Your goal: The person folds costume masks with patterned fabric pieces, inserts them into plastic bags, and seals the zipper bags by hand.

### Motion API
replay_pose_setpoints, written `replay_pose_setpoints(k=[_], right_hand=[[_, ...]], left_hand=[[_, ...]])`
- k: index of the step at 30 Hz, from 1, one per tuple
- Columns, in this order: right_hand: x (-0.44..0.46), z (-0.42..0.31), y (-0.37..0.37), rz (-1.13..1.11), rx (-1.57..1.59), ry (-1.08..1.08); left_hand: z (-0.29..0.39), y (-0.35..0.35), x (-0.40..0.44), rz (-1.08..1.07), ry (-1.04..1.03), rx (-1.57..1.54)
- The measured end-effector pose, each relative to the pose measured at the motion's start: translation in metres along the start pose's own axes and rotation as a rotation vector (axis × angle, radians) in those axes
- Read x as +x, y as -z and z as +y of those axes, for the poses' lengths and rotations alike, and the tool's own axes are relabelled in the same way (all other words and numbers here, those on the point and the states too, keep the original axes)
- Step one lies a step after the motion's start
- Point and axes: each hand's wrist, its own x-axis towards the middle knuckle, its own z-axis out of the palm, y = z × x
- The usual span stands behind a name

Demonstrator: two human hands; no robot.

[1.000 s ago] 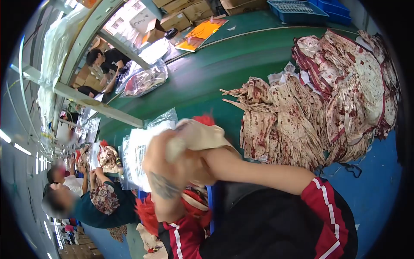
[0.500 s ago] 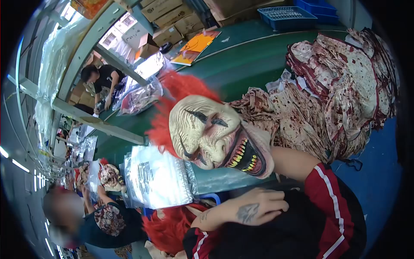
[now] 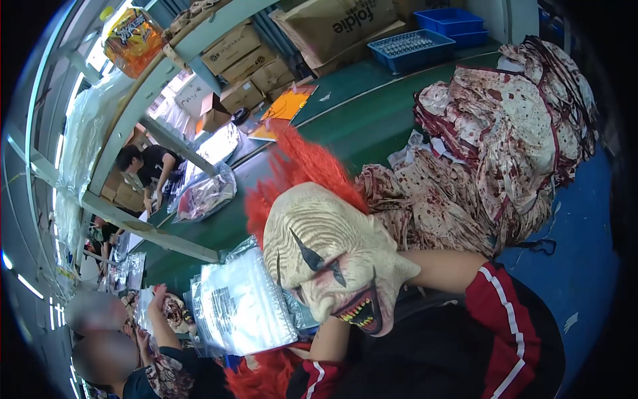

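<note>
A clown mask (image 3: 325,233) with wrinkled pale rubber, red hair, black eye marks and yellow teeth is held up in front of my chest. My right forearm (image 3: 444,269) runs into or behind its lower side, and the mask hides that hand. My left forearm (image 3: 330,342) rises below the mouth, its hand also covered by the mask, so its fingers do not show. Left of the mask lies a stack of clear plastic bags (image 3: 242,302). More red hair (image 3: 266,374) is below the bags, near my left sleeve.
A heap of red-spattered cloth (image 3: 505,139) lies on the green table (image 3: 392,93) at right. Blue trays (image 3: 412,50) and cardboard boxes (image 3: 249,60) stand behind. A metal frame (image 3: 146,229) crosses the left side. Several people work at left.
My left hand has moved from in front of my chest up behind the mask. The mask has turned and tipped downward, its mouth now lower and narrower. The view has shifted slightly.
</note>
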Motion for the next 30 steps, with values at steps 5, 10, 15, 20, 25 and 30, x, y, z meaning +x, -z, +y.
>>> replay_pose_setpoints(k=[5, 10, 15, 20, 25, 30], right_hand=[[-0.018, 0.001, -0.040, -0.311, 0.168, 0.045], [-0.022, -0.002, -0.077, -0.420, 0.240, 0.074], [-0.021, 0.005, -0.071, -0.356, 0.239, 0.085], [-0.022, 0.010, -0.032, -0.226, 0.156, 0.066], [-0.013, 0.046, -0.032, 0.174, -0.345, 0.066], [-0.013, 0.094, -0.147, 0.553, -0.752, 0.033]], left_hand=[[-0.024, 0.026, -0.012, 0.049, 0.042, -0.036], [-0.049, 0.052, -0.028, 0.050, 0.138, -0.050], [-0.070, 0.053, -0.030, 0.098, 0.181, -0.067], [-0.086, 0.046, -0.025, 0.180, 0.188, -0.099], [-0.104, 0.045, -0.016, 0.245, 0.169, -0.172], [-0.124, 0.048, -0.024, 0.263, 0.165, -0.282]])
